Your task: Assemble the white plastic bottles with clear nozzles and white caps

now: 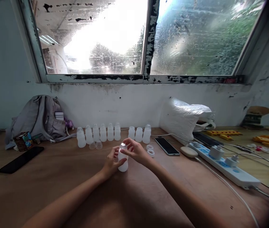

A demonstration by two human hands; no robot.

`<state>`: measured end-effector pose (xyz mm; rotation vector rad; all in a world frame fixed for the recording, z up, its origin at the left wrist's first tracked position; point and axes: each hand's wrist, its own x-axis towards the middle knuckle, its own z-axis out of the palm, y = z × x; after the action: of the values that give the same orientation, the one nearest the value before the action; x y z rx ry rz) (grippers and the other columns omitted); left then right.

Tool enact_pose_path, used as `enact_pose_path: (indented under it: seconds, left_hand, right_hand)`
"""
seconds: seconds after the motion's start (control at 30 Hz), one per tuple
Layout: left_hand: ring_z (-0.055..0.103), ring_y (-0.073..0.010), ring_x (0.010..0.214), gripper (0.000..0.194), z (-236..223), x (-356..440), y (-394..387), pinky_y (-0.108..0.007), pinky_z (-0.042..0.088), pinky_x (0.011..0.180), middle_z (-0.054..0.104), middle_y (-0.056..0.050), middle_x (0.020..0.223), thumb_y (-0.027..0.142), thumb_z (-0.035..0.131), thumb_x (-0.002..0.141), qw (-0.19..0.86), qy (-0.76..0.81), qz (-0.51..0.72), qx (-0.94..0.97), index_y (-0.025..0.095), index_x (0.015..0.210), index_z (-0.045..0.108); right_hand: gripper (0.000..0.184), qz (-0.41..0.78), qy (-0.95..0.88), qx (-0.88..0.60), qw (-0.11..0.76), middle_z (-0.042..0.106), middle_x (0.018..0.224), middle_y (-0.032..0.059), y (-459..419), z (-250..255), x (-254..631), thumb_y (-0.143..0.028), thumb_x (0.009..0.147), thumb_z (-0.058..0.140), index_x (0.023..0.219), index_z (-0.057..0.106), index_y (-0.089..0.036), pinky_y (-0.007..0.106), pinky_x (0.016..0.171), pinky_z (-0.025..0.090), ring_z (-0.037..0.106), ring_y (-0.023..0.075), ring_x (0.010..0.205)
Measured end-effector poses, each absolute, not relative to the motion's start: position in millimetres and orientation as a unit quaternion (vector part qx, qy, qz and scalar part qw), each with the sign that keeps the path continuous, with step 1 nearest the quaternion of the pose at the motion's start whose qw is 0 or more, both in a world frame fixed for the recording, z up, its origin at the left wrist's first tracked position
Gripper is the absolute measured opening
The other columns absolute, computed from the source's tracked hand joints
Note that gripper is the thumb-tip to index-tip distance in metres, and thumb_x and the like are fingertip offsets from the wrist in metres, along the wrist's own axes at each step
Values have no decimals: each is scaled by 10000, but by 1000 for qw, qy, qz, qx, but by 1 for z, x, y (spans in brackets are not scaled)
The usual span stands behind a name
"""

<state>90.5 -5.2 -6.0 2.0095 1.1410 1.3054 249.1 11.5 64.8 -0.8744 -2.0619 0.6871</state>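
Note:
A translucent white baby bottle (123,165) stands upright on the table in front of me. My left hand (112,163) is wrapped round its body from the left. From the right, my right hand (134,150) grips the clear cap (123,145) at the bottle's top. Behind, to the left, several capped baby bottles (103,133) form a row, with two small clear caps (98,145) before them. Farther right are two uncapped bottles (138,135) and a capped bottle (146,134). Two white rings (151,153) lie just right of my right hand.
A phone (167,146) and a round white puck (189,152) lie right, beside a power strip (227,167) with plugs and cables. A white plastic bag (184,117) leans on the wall. Left are a grey backpack (39,120), a small box (23,141) and a black slab (21,160).

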Motion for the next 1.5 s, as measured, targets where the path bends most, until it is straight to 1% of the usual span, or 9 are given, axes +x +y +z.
enact_pose_path:
  seconds: [0.1, 0.17, 0.4, 0.57, 0.77, 1.03, 1.3, 1.4, 1.5]
  left_hand:
    - [518, -224, 908, 765, -19, 81, -3, -384, 401, 799, 529, -70, 1062, 424, 680, 556, 206, 446, 399, 775, 230, 1204, 323]
    - [500, -236, 954, 816, -22, 68, 0, -392, 384, 821, 505, -88, 1100, 444, 669, 562, 173, 463, 382, 781, 226, 1241, 273]
    - [462, -243, 1006, 395, 6, 12, 26, -396, 332, 850, 532, -83, 1069, 324, 475, 758, -86, 537, 296, 785, 201, 1131, 431]
    - [431, -261, 1028, 340, 2, -10, 51, -428, 289, 877, 518, -106, 1097, 271, 433, 768, -198, 588, 236, 748, 182, 1091, 486]
    - [424, -276, 1044, 368, -19, -15, 70, -502, 209, 920, 528, -130, 1091, 277, 384, 791, -230, 582, 231, 745, 170, 1131, 472]
    - [444, -275, 1029, 392, -27, -15, 72, -509, 174, 939, 547, -126, 1061, 275, 374, 798, -217, 576, 257, 745, 171, 1169, 443]
    - [427, -277, 1060, 447, -22, -12, 70, -480, 196, 940, 525, -130, 1106, 271, 366, 804, -220, 556, 257, 760, 154, 1235, 363]
    - [413, -267, 1090, 437, -19, -11, 68, -456, 197, 954, 498, -125, 1158, 246, 365, 802, -218, 535, 267, 771, 168, 1232, 369]
    - [405, -254, 1107, 421, -17, -11, 67, -439, 189, 968, 492, -117, 1172, 216, 356, 800, -215, 520, 270, 781, 180, 1219, 389]
  right_hand:
    - [326, 234, -827, -352, 370, 567, 815, 20, 18, 71, 246, -436, 678, 583, 892, 533, -195, 234, 588, 430, 527, 117, 674]
    - [323, 211, -828, -365, 370, 580, 789, 19, 28, 76, 250, -424, 672, 592, 891, 546, -191, 231, 588, 428, 537, 121, 674]
    - [273, 89, -782, -465, 406, 625, 777, 36, 90, 106, 264, -374, 681, 587, 882, 580, -189, 241, 620, 418, 577, 148, 717]
    - [291, 36, -781, -494, 381, 639, 819, 51, 131, 105, 256, -380, 699, 575, 915, 577, -185, 254, 656, 410, 580, 162, 758]
    - [306, -27, -790, -515, 332, 636, 865, 58, 164, 86, 243, -398, 734, 539, 960, 560, -193, 296, 723, 382, 513, 203, 910]
    - [325, -81, -806, -516, 278, 638, 890, 76, 192, 67, 239, -412, 764, 508, 995, 535, -184, 344, 798, 325, 475, 228, 957]
    - [489, -100, -800, -506, 307, 600, 989, 107, 189, 57, 243, -432, 791, 453, 1182, 380, -147, 360, 829, 306, 467, 248, 994]
    - [460, -130, -790, -489, 345, 537, 1097, 115, 175, 51, 250, -404, 808, 430, 1189, 363, -156, 359, 855, 295, 437, 247, 1045]
    - [390, -135, -786, -487, 357, 539, 1072, 119, 154, 47, 264, -377, 837, 366, 1156, 393, -153, 351, 835, 315, 462, 240, 1013]
